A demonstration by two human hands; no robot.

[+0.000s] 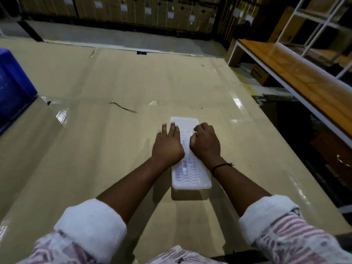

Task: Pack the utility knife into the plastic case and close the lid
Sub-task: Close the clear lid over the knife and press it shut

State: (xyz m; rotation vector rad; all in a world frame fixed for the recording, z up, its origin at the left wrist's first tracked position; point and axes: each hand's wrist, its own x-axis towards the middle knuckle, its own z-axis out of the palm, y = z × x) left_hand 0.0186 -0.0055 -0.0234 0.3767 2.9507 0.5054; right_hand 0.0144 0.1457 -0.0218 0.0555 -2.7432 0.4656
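Both grips press flat, left hand (167, 143) and right hand (206, 142), on lidded plastic case (190, 178) beside blue crate (13, 88)

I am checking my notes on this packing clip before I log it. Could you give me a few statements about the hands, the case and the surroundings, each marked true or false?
1. Both hands rest on the plastic case. True: the left hand lies flat along its left edge, the right hand is curled on its right side.
2. The lid stands open. False: it lies down over the case.
3. The case sits in a blue crate. False: it lies on the tan table; the blue crate is far left.
4. A dark band circles the right wrist. True.
5. The sleeves reach the wrists. False: they are rolled up.
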